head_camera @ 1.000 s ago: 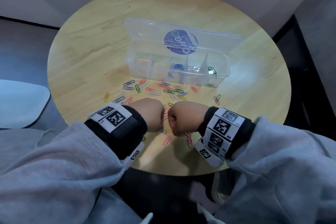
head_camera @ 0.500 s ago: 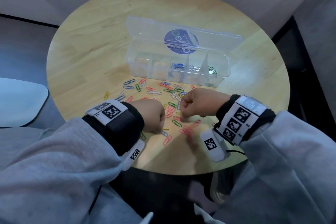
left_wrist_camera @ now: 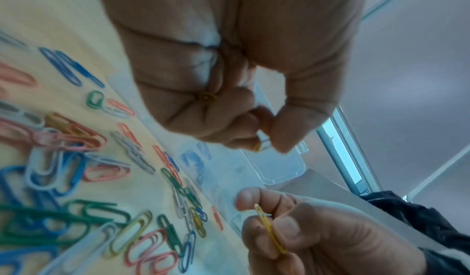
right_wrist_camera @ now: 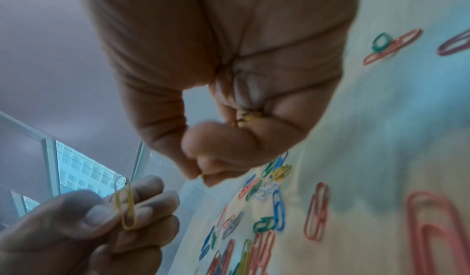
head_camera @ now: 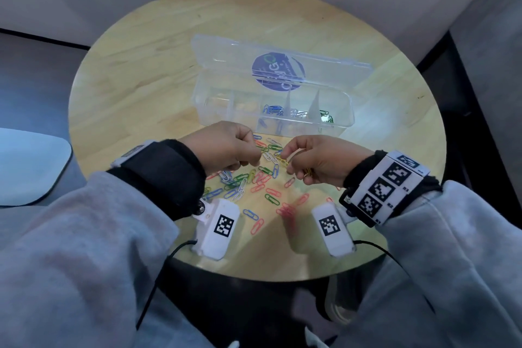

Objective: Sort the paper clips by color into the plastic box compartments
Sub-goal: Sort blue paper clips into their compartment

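From above, the left hand [head_camera: 226,147] and right hand [head_camera: 319,161] hover close together over loose paper clips [head_camera: 254,181] near the front edge of the round table [head_camera: 135,87], with the open plastic box [head_camera: 271,113] just behind at its middle. The left-wrist view shows that hand's fingers curled, pinching a yellow clip [left_wrist_camera: 257,146], more tucked in the palm. The right-wrist view shows the same: thumb and forefinger nipping a yellow clip [right_wrist_camera: 202,176].

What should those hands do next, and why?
Probably carry the yellow clips to the plastic box: left hand and right hand both pinch yellow ones, and its blue clips and green clips occupy separate compartments.
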A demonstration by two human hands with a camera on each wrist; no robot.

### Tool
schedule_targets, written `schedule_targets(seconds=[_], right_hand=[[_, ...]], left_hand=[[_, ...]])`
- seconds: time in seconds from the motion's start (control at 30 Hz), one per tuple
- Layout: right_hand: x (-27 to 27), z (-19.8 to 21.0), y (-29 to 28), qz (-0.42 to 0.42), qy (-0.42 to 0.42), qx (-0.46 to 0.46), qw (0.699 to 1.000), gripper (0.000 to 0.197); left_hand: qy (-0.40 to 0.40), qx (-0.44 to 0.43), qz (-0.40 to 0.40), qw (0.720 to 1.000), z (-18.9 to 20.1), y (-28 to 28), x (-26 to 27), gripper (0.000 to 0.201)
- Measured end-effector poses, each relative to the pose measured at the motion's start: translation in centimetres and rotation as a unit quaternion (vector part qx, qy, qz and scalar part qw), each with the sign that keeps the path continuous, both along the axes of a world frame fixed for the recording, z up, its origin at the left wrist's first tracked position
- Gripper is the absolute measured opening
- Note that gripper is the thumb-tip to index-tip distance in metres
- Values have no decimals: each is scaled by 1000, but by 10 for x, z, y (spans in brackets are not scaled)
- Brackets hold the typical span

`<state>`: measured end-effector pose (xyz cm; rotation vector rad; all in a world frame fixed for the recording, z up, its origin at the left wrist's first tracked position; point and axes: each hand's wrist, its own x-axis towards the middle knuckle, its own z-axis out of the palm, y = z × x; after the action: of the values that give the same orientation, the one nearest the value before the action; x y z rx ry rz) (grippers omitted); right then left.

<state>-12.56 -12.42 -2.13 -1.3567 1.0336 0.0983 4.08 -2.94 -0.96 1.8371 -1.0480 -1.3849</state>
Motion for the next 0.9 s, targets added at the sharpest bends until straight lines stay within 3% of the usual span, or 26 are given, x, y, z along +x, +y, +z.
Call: schedule_targets(seconds=[0.13,0.33,0.57,0.7,0.9], right_hand=[[1,2,-1,-17,-47,74,996,27],[11,15,0,-48,-92,114,988,27],[35,37,-19,-166,-174,128,962,27],[55,46,-28,-176,-199,127,956,30],[73,51,-42,-176,-178,109,962,33]], left_hand=[[110,-13,91,990,-2,-5,0,42],[234,9,162,959,6,-9,7,28],[328,7,227,917,19,-22,28,27],[321,-4,252,913,23,-35,31,28],[235,-1,257,937,31,-57,38,33]])
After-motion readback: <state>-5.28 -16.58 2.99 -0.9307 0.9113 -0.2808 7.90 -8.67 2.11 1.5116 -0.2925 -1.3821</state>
